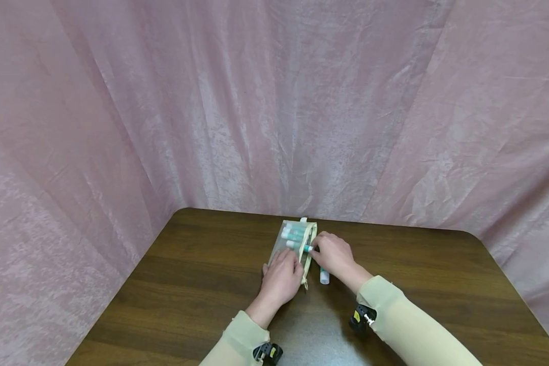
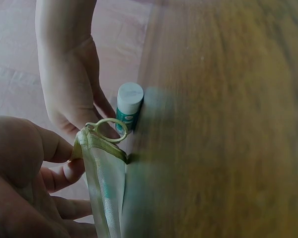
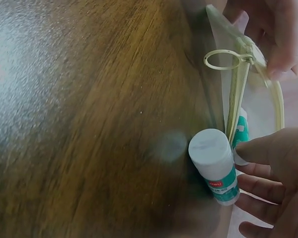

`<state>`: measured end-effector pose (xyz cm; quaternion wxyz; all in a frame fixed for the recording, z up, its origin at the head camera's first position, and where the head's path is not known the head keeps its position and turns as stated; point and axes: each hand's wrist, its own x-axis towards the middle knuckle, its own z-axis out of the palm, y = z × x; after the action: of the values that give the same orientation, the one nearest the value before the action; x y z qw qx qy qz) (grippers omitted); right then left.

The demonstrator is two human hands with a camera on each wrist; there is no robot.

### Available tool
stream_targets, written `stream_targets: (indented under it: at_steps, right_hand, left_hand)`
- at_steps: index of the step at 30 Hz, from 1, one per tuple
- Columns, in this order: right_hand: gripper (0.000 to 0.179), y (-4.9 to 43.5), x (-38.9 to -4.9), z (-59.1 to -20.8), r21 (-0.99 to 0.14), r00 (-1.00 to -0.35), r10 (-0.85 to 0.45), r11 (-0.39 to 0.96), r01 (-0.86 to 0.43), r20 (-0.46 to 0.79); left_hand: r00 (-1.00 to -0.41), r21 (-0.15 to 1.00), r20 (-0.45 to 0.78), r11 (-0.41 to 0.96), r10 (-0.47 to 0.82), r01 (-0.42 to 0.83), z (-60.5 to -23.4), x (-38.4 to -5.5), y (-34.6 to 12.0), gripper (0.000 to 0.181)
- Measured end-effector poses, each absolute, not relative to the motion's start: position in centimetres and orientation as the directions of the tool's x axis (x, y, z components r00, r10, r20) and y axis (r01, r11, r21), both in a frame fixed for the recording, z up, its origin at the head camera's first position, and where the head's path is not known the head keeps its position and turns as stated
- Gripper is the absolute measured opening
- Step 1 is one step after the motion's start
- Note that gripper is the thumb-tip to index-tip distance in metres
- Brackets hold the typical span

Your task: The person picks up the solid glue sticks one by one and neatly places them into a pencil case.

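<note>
A clear zip pouch (image 1: 278, 244) with a cream zipper edge lies on the table, its mouth parted. Several green-and-white glue sticks (image 1: 293, 236) show through it. My left hand (image 1: 281, 277) pinches the pouch's near corner between thumb and forefinger, beside the zipper's ring pull (image 2: 111, 120). At the mouth, my right hand (image 1: 334, 251) pinches the white end of another glue stick (image 3: 242, 130), which lies partly inside the pouch. One more glue stick (image 3: 212, 158) rests on the table just outside the mouth, below the right hand's fingers.
The brown wooden table (image 1: 201, 274) has rounded far corners. Behind it and at both sides hangs a pink velvet curtain (image 1: 265, 127). A black wrist camera (image 1: 362, 317) sits at the right sleeve, and another camera (image 1: 267, 352) at the left.
</note>
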<state>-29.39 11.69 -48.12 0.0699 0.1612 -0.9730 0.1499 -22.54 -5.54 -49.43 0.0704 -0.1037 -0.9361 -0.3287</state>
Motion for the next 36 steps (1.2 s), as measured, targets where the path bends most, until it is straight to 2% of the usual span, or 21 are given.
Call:
stream_targets:
  at_steps: [7,13,36]
  right_hand:
    - [0.012,11.2,-29.7,-48.4,-0.232,-0.932,-0.308,0.908,-0.348,0.190]
    - [0.007,10.8,-30.1,-48.6,-0.241,-0.935,-0.304,0.908,-0.342,0.182]
    - [0.011,10.7,-30.6,-49.1,-0.253,-0.940,-0.277,0.912,-0.322,0.200]
  left_hand:
    - [-0.970,0.602,0.197,0.763,0.143,0.235,-49.6,-22.5,-5.5,0.025]
    - [-0.966,0.591,0.214,0.768,0.145,0.246,-49.5,-22.6,-5.5,0.024]
    - [-0.967,0.586,0.216,0.773,0.137,0.241,-49.5,-22.6,-5.4,0.024]
